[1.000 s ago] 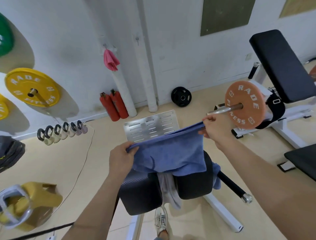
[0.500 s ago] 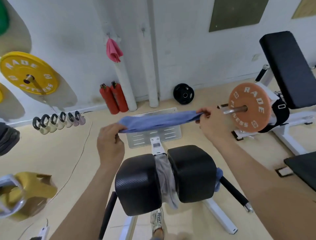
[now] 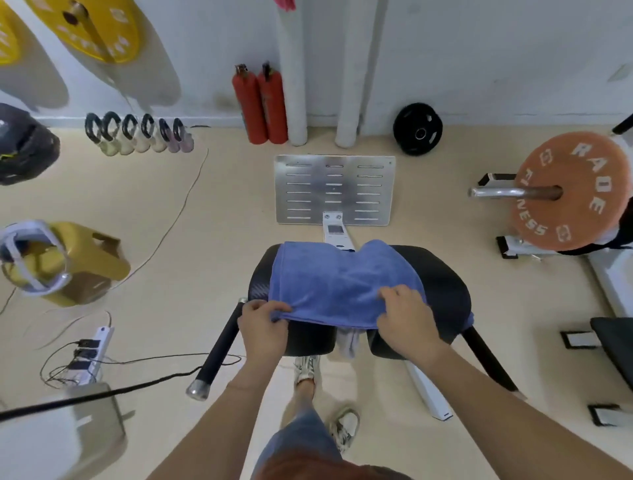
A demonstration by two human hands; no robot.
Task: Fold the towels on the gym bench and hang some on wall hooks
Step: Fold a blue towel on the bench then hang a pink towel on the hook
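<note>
Head view, nearest first: the left grip [image 3: 262, 325] and the right grip [image 3: 406, 322] are both clenched on the near edge of the blue towel [image 3: 342, 281]. The left pinches the near left corner with curled fingers. The right has its fingers bent over the top near the right corner, thumb hidden. The towel lies draped across the two black pads of the desk [image 3: 445, 291], its far edge sagging into the gap between them, and a white towel [image 3: 349, 342] hangs in that gap below our hands. We judge the step in hand to be a fold. To do it well we should lift both corners together, keep the near edge taut and level, carry it over to meet the far edge, then smooth the crease with flat palms so the cloth does not slide. The pads are rounded and fall away on every side, so the fold has to stay centred. A black handle bar [image 3: 219, 346] juts toward us just beside the left grip and a second bar [image 3: 488, 359] runs out on the right, so our elbows should stay in. Beyond the desk, the metal footplate [image 3: 334, 190] and bare floor leave open room. A power strip [image 3: 92, 349] with cables lies left, an orange weight plate [image 3: 568, 192] right. A scrap of pink cloth [image 3: 285, 4] shows high on the far wall.
</note>
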